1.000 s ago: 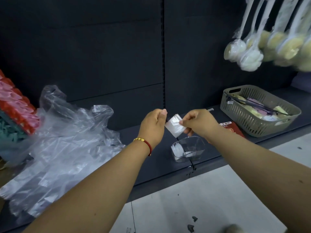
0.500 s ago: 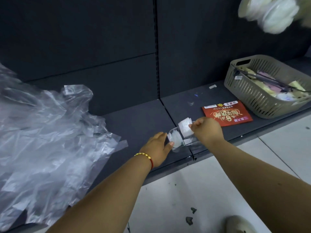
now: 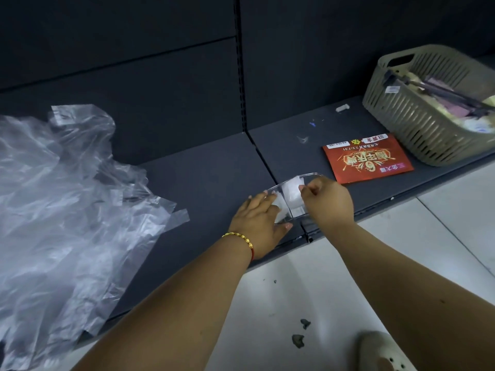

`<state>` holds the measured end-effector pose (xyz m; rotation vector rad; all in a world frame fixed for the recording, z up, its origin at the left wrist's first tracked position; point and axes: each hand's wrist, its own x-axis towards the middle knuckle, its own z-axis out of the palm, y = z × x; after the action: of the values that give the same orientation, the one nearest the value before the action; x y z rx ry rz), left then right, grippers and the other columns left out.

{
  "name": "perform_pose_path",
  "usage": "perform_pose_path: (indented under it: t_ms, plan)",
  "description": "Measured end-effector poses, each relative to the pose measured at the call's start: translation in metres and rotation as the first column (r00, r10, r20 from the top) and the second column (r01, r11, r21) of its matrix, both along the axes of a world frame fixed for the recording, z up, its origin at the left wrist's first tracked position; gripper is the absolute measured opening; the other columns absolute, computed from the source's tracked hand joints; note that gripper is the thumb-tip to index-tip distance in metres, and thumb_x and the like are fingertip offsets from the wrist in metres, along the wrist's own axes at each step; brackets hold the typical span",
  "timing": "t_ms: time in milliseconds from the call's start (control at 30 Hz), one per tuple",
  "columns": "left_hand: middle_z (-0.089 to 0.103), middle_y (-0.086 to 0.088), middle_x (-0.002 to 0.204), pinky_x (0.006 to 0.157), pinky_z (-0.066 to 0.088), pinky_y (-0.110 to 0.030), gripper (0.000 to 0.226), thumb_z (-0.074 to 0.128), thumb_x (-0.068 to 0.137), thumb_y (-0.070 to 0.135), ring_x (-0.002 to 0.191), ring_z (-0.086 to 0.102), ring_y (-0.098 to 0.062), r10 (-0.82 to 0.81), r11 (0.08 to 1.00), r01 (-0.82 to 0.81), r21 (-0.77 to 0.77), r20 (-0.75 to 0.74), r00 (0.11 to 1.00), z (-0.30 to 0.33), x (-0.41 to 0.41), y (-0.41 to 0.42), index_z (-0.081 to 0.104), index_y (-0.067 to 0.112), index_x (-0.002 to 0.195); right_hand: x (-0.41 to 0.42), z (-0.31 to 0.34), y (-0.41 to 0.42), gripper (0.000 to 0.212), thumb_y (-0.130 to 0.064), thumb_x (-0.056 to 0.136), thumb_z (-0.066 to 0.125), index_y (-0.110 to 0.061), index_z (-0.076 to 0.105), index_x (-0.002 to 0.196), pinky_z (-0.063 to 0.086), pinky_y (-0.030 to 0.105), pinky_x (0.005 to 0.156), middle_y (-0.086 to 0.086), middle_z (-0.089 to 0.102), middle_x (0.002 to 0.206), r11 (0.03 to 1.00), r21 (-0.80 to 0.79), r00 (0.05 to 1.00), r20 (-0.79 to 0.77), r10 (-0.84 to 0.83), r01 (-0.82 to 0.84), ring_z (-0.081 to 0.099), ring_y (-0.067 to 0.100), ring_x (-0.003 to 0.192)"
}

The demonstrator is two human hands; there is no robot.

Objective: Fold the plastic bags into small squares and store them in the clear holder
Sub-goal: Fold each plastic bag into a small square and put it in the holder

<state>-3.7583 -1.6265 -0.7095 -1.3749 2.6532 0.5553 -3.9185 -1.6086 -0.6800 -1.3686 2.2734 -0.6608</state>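
Now folded square (image 3: 292, 192) — pinched in right hand (image 3: 328, 200) fingertips — inside clear holder (image 3: 288, 203).

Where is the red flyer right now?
The red flyer lies flat on the dark shelf, right of centre, between the clear holder and the grey basket.

Dark back panels (image 3: 134, 62) behind a low dark grey shelf (image 3: 203, 167), pale tiled floor (image 3: 308, 277) below, dim light.
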Motion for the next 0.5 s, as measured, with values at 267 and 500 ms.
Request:
perform_pose_path:
  t_ms: [267,500]
  plan:
    - [0.042,0.006,0.145,0.122,-0.004,-0.035,0.055,0.032,0.101,0.051,0.145,0.017,-0.017,-0.084,0.991,0.086,-0.102,0.019,0.996,-0.006,0.003,-0.004,0.04,0.02,0.146,0.008,-0.005,-0.005,0.029,-0.028,0.098,0.053,-0.012,0.06,0.074,0.044,0.029,0.058,0.007,0.062,0.069,0.995,-0.043,0.995,-0.044,0.091,-0.093,0.059,0.025,0.064]
    - [0.034,0.004,0.155,0.119,0.01,-0.027,0.045,0.037,0.104,0.038,0.145,0.024,-0.019,0.043,0.999,-0.039,0.03,-0.16,0.986,-0.01,0.01,-0.003,0.045,0.018,0.144,0.016,-0.019,-0.015,0.039,-0.026,0.098,0.049,-0.019,0.043,0.06,0.026,0.024,0.048,-0.002,0.045,0.057,0.982,0.082,0.965,-0.188,0.182,-0.169,0.044,0.015,0.051]
